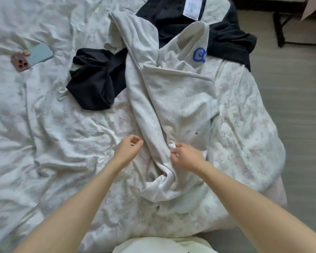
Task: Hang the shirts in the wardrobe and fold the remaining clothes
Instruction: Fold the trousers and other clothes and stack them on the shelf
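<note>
Hands at a grey garment on the bed

The right hand (187,157) pinches the light grey garment (171,99); the left hand (129,147) hovers beside it, fingers loosely curled, holding nothing.

The large black garment (226,37) at the far right lies partly under the pale grey sweatshirt (171,99), its top cut off.
</note>
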`<state>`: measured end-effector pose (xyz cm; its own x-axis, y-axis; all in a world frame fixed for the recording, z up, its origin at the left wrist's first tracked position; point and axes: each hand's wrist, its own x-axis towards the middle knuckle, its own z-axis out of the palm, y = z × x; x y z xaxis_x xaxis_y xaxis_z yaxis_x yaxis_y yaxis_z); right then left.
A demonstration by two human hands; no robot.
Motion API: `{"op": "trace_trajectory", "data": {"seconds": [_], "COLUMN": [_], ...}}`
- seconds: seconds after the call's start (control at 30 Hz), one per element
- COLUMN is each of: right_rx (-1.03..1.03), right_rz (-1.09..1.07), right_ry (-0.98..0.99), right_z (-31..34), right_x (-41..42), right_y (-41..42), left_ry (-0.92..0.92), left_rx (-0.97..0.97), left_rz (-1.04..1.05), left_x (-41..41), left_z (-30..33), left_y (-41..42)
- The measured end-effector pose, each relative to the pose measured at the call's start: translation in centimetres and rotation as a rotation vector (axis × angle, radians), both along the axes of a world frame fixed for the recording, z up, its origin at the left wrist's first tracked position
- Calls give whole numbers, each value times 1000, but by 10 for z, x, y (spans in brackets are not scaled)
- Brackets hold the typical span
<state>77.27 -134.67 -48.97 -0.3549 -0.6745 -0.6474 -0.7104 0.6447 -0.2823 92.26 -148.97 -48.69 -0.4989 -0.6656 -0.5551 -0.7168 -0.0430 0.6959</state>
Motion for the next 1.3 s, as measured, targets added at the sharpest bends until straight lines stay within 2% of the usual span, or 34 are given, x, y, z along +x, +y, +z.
{"op": "trace_trajectory", "data": {"seconds": [0.13, 0.27, 0.33, 0.43, 0.6, 0.67, 0.73, 0.8, 0.93, 1.07, 1.13, 1.3], "right_rx": [-195, -326, -306, -240, -130, -88, -40, -29, 0, -57, -97, -305], "right_rz": [-93, -148, -133, -136, -257, -253, -144, -25, 184, 197, 218, 129], "right_ry": [158, 202, 252, 279, 153, 110, 134, 199, 424, 548, 563, 392], "right_z": [10, 16, 17, 12, -4, -8, -10, -13, -12, -3, 5, 54], "right_x": [-33, -79, -106, -144, -194, -204, -205, -200, -182, -164, -157, -120], "right_y": [-31, -70, -88, -107, -131, -132, -125, -109, -61, -17, -7, 20], "left_ry": [-10, -11, -16, -97, -297, -276, -140, -56, -82, -144, -160, -144], "left_rx": [-158, -417, -532, -596, -652, -723, -756, -776, -844, -869, -855, -830], "left_rz": [-108, -270, -375, -533, -774, -806, -777, -838, -1004, -1051, -1004, -1045], "left_x": [-38, -91, -116, -146, -192, -205, -213, -210, -181, -148, -137, -101], "left_z": [0, 7, 9, 8, -5, -11, -12, -11, -3, 12, 22, 58], "left_y": [-33, -72, -91, -118, -145, -139, -129, -117, -95, -76, -69, -35]}}
